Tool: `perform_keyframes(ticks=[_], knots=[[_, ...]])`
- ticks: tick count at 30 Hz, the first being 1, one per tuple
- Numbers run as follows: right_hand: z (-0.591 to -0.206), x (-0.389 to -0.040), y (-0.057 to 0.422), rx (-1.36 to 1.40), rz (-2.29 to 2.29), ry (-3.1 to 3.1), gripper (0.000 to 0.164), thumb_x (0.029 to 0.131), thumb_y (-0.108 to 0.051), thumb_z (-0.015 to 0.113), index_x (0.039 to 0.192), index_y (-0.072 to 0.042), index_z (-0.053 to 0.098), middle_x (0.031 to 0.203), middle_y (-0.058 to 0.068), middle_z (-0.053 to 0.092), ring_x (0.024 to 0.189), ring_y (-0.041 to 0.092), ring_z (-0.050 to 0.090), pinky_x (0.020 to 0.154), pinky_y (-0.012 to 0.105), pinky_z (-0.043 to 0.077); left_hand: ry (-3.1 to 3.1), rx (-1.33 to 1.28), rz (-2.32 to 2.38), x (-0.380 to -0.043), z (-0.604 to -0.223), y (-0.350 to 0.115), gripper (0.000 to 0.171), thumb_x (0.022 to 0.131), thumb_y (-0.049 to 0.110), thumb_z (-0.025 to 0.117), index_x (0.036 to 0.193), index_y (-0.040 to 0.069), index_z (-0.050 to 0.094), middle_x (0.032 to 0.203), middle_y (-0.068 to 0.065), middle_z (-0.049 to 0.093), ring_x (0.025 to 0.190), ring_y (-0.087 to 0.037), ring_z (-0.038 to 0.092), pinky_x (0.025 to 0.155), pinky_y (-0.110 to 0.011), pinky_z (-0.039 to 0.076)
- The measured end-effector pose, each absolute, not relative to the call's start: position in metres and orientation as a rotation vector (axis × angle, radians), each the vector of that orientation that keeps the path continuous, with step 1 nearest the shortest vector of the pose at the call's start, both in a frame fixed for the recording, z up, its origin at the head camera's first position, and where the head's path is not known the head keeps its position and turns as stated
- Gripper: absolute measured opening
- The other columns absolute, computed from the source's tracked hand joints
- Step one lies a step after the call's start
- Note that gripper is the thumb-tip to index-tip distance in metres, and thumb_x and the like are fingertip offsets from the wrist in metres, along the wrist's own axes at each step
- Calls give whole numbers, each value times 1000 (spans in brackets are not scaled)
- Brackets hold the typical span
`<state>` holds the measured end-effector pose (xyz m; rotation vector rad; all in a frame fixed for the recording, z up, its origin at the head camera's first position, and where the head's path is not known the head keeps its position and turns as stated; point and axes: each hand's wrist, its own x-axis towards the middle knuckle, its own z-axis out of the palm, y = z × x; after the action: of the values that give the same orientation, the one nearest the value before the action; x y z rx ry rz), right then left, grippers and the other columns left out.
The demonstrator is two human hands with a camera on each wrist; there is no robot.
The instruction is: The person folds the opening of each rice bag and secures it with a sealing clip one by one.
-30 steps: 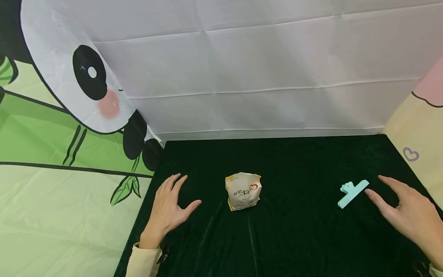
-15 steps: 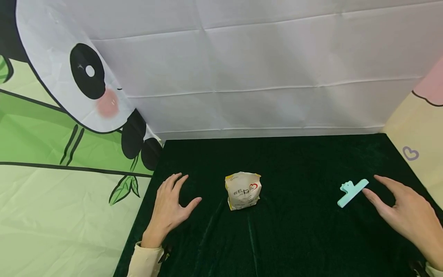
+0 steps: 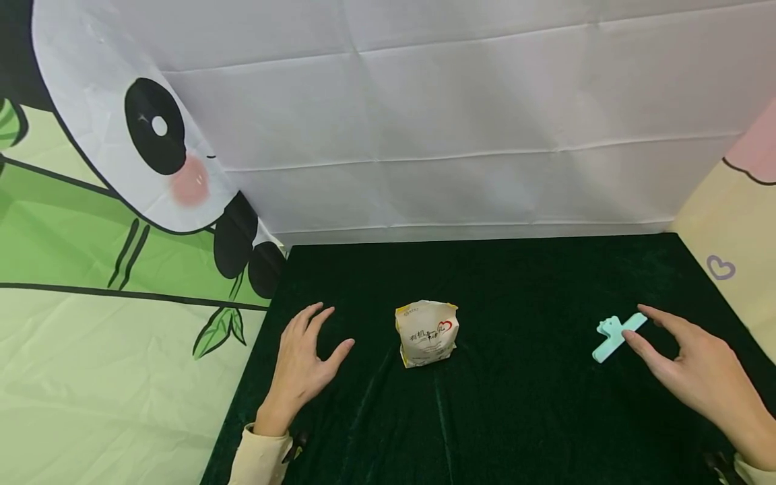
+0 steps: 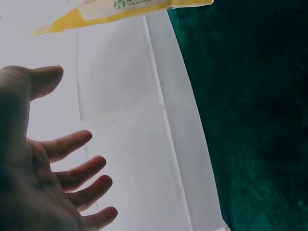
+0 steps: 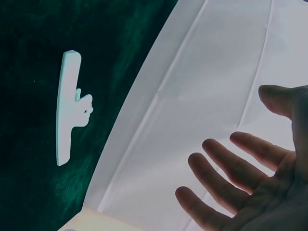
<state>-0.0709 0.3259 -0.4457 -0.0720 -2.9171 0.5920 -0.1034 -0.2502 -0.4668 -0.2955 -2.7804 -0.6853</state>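
1. Left hand (image 3: 304, 367): grip wide, thumb well away from loosely bent fingers, holding nothing; nearest to the small, crumpled cream-white packet with yellow edges, a red heart and dark print (image 3: 427, 335), apart from it.
2. Packet: near the middle of the desk covered in dark green velvety cloth (image 3: 515, 411), between the hands; only partly visible at the top of the left wrist view.
3. Right hand (image 3: 703, 370): grip wide, thumb and fingers apart, holding nothing. Thumb tip overlaps the clip in the head view; the right wrist view shows a gap.
4. Pale mint-green clip, long straight bar with short shaped handle (image 3: 617, 337): lies slantwise on the right side of the desk.
5. Behind: creased white fabric sheet (image 3: 455, 121).
6. Left: green cartoon-print sheet (image 3: 121, 377).
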Motion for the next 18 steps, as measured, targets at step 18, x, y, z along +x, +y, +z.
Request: perform_keyframes(ticks=[18], knots=[[-445,-67,320,-18,624,-2879,64,101,-44,70,145,1,59,121,39,63,69,26,46,62,35,35,-2783,-275,-835,-99,-461,-247,68,97,43,76,153,14,55,165,-15,44,153,-42,37,120,-73,28]])
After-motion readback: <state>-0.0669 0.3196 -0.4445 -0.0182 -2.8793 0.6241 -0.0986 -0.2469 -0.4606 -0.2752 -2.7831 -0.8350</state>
